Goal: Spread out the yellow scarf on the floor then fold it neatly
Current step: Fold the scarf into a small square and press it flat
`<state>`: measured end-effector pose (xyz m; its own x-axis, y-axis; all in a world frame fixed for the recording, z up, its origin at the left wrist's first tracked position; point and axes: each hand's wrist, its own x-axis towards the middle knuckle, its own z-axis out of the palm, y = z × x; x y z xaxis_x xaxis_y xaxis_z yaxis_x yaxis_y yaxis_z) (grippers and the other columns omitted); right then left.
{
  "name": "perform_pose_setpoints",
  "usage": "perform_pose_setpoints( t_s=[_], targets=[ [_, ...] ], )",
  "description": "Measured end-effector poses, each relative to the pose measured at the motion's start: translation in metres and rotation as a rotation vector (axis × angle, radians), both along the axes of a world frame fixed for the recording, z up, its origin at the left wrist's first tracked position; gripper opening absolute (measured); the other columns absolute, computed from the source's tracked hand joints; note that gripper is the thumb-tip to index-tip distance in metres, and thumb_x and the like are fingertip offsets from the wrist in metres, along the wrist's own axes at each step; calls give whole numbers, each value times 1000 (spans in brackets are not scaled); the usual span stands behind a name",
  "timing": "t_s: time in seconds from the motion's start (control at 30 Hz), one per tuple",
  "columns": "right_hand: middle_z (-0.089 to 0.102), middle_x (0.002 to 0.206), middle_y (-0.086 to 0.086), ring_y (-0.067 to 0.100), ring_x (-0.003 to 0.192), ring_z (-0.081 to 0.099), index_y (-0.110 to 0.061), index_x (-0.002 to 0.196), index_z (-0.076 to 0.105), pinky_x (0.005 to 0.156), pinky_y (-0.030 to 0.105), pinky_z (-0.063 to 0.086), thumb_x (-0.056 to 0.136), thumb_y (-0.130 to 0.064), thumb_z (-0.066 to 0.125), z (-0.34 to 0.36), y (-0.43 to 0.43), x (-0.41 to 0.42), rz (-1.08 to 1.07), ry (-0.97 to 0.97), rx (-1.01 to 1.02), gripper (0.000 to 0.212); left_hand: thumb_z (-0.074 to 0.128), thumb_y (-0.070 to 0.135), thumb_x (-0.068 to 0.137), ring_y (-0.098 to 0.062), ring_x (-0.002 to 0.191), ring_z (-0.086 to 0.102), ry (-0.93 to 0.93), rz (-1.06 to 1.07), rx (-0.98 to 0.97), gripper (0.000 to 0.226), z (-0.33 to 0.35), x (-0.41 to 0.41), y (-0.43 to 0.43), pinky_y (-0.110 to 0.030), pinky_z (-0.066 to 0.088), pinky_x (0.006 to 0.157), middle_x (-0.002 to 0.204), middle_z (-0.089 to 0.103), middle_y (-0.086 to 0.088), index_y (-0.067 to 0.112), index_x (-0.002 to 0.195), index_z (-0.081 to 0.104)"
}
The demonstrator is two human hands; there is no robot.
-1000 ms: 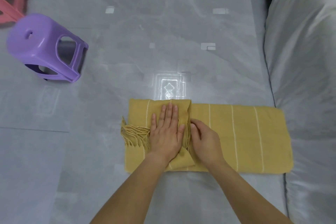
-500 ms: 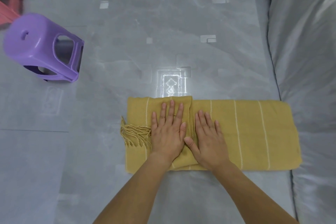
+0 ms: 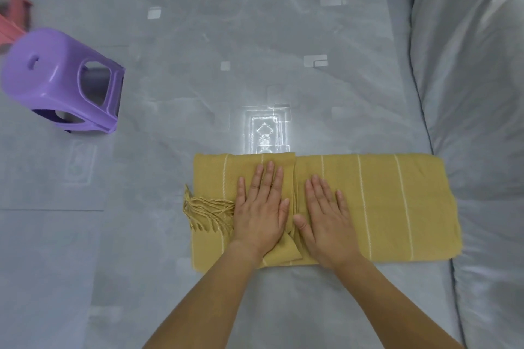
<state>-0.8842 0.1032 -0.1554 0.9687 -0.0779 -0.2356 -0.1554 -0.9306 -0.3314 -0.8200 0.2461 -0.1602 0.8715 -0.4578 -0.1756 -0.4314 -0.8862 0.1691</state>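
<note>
Head view: I see the yellow scarf (image 3: 377,207) lying partly folded on the floor (image 3: 198,65). My left hand (image 3: 262,211) and right hand (image 3: 329,218) press flat on it, fingers straight, gripping nothing.

The glossy grey floor (image 3: 255,37) carries the folded yellow scarf (image 3: 382,207) and, well apart, a purple stool (image 3: 56,79).

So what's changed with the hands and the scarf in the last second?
The right hand uncurled its fingers from the fold edge and spread flat on the yellow scarf, just right of the fold. The left hand stayed pressed flat on the folded-over flap; the fringe and purple stool did not move.
</note>
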Motion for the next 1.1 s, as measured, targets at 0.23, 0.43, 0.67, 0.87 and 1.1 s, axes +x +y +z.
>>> perform_pose_setpoints(
  t_s=[0.23, 0.43, 0.67, 0.87, 1.1],
  targets=[
    [14, 156, 5, 18, 143, 7, -9, 148, 17, 114, 41, 0, 92, -62, 9, 3, -72, -32, -213, 64, -142, 78, 20, 50, 96, -20, 144, -1, 20, -21, -3, 69, 7, 0, -17, -47, 4, 113, 156, 7, -11, 6, 148, 8],
    [5, 157, 4, 23, 144, 4, -13, 150, 7, 112, 47, -8, 85, -69, 18, 5, -138, -50, -509, 86, -203, 86, 27, 48, 93, -21, 144, 1, 11, -80, -65, 72, 11, -3, -62, -43, 3, 113, 155, 10, -14, 1, 145, 11],
    [41, 144, 11, 32, 133, 36, -10, 144, 27, 113, 47, 17, 90, -64, 31, 2, -165, -37, -934, 115, 333, 77, 8, 58, 91, -14, 139, -27, 151, 18, -141, 75, 4, -11, -106, -31, -16, 113, 151, -26, -5, 11, 141, -23],
    [48, 66, -10, 27, 75, 55, -11, 78, 48, 85, 46, 44, 90, -49, 51, 8, -158, -36, -950, -198, 350, 40, 1, 63, 88, -18, 140, -25, 125, 8, -57, 80, -4, -11, -109, -33, -15, 113, 152, -22, -7, 8, 142, -20],
    [61, 78, -6, 25, 82, 60, -18, 90, 58, 68, 34, 44, 87, -50, 55, 52, -134, -29, -950, -314, 434, 32, 1, 66, 86, -15, 140, -24, 113, -2, -130, 83, 23, -9, -104, -31, -15, 114, 153, -21, -5, 9, 144, -17]
  ],
)
